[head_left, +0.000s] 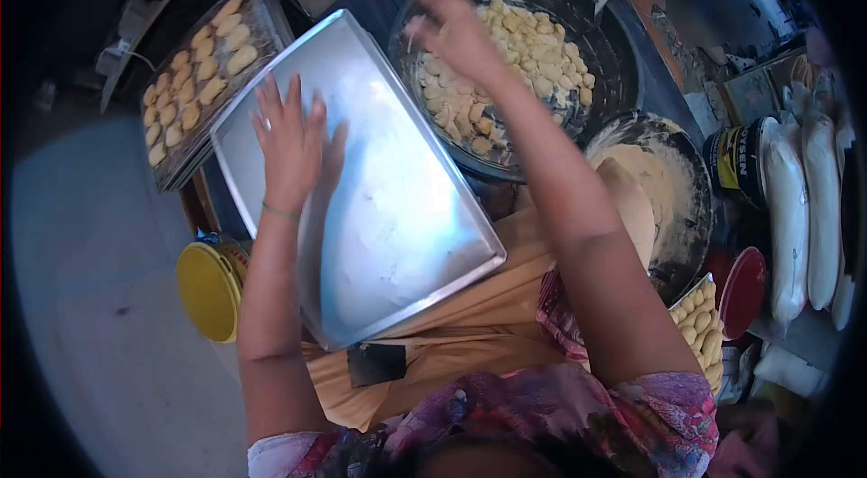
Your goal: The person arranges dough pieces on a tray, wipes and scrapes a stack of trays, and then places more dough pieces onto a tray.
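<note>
One broad, rectangular, silver-coloured metal tray [388,207] with a raised rim occupies the middle of the head view, slanting partly over the tan cloth [488,297] across the person's lap. The left hand [289,139] lies over its upper left part, fingers apart and grasping nothing; whether the palm touches the metal cannot be told. The right hand [456,40], motion-blurred, is above the large, round black basin [618,67] of pale, floury dough pieces [546,45]; its fingers are partly bent, and whether they hold anything cannot be told. Beside the tray, a flat dark tray [275,22] bears oval, yellowish dough pieces [239,59]; a smaller black basin [700,176] contains pale flour [655,173]. Judged by appearance, the metal tray is stiff, fairly light and smooth enough to slip, best held by opposite rims; the dough is soft and easily dented, best taken lightly by its sides.
</note>
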Tool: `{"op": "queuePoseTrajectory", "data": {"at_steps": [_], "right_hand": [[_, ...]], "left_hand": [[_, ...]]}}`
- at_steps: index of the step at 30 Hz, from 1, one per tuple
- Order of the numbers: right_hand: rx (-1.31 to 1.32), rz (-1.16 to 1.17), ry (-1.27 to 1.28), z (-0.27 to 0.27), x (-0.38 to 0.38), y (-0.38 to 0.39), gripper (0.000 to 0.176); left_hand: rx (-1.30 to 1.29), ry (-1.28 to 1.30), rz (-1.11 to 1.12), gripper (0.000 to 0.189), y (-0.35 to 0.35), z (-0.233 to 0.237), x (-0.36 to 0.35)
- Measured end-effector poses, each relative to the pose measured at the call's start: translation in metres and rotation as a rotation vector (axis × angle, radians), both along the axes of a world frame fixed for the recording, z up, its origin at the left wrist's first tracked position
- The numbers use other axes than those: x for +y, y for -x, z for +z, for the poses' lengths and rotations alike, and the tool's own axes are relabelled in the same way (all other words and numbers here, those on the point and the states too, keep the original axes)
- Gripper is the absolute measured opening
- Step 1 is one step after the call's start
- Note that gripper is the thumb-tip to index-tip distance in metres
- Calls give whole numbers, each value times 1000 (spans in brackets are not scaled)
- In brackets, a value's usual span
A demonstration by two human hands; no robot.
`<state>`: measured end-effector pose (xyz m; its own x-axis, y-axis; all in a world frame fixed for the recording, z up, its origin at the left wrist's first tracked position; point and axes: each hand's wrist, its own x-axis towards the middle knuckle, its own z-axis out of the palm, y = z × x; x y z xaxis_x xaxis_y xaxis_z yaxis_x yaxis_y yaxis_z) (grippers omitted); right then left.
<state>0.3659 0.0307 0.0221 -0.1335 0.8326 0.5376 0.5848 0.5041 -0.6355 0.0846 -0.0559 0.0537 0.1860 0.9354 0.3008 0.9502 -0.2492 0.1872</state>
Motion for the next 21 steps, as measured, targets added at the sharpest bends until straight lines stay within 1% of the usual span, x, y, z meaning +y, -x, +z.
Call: {"op": "queuePoseTrajectory", "data": {"at_steps": [2, 4, 6, 7, 8, 9, 10, 11, 12, 14, 15, 16, 17, 18, 21], "right_hand": [[237, -304, 105, -40, 49, -53, 55], [259, -510, 344, -105, 79, -93, 63], [126, -562, 598, -195, 93, -121, 73], [34, -554, 696, -229, 87, -124, 79], [-59, -543, 794, -256, 75, -124, 86], [-43, -629, 815, -281, 59, -116, 89], [-24, -714, 837, -303, 42, -102, 93], [80, -825, 890, -319, 24, -87, 96], [183, -936, 945, -336, 7, -68, 99], [10, -1147, 1128, -411, -9, -2, 101], [52, -1097, 1190, -401, 3, 29, 100], [94, -1049, 1254, -376, 15, 47, 100], [250, -942, 1330, -332, 32, 42, 96], [406, -831, 1393, -299, 47, 33, 91], [998, -180, 1094, -314, 91, -5, 77]], "left_hand": [[-88, -108, -97, 65, -37, 19, 46], [-98, -169, -136, 66, -72, 17, 86], [-58, -203, -131, 66, -98, 2, 117], [-40, -167, -128, 67, -103, -16, 124], [-22, -131, -124, 67, -106, -38, 128], [-3, -95, -123, 67, -108, -57, 132], [-12, -67, -114, 67, -110, -55, 135], [-143, -128, -158, 65, -112, -49, 133], [-175, -87, -171, 64, -110, -47, 131], [-192, -48, -168, 60, -109, -45, 131], [-200, -31, -169, 60, -107, -45, 134], [-208, -11, -172, 59, -104, -45, 135], [-215, 9, -177, 59, -104, -45, 135], [-221, 19, -157, 57, -106, -44, 135], [-224, 47, -140, 56, -107, -42, 134]]}}
